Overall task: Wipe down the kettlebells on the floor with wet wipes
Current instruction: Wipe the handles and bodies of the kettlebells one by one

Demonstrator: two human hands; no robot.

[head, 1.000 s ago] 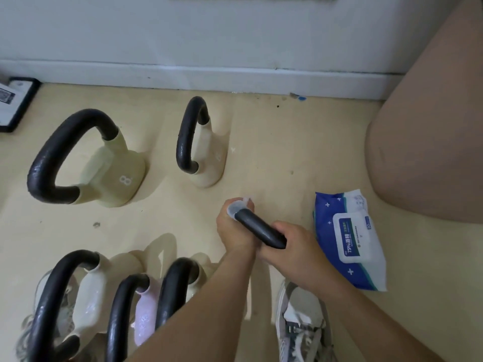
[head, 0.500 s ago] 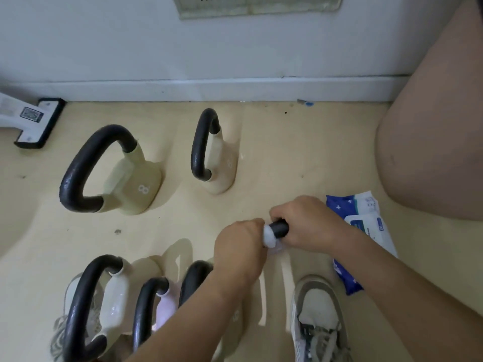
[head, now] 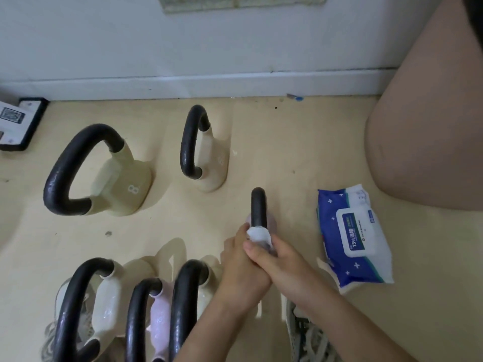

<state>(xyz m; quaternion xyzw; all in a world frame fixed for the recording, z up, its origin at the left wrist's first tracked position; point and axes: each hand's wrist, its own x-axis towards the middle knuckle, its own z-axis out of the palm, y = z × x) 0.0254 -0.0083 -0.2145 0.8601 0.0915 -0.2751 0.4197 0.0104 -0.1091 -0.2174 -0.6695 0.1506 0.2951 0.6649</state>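
A kettlebell with a black handle [head: 258, 206] and a pale pink body stands on the floor in the middle. A white wet wipe [head: 259, 235] is wrapped around the near end of that handle. My left hand [head: 241, 267] is closed on the wipe from the left. My right hand [head: 277, 257] grips the same end of the handle and overlaps the left one. Two cream kettlebells [head: 122, 189] [head: 213, 165] stand further back. Three more, two cream [head: 107, 304] [head: 184, 296] and one pink [head: 160, 317], crowd the near left.
A blue and white pack of wet wipes [head: 352, 236] lies on the floor to the right of my hands. A large rounded beige shape [head: 431, 126] fills the right side. My shoe [head: 308, 335] is below the hands. A black-framed card [head: 15, 121] lies far left, by the white wall.
The handle has swung from lying crosswise between my hands to pointing away from me. Both hands have come together at its near end, with the wipe between them.
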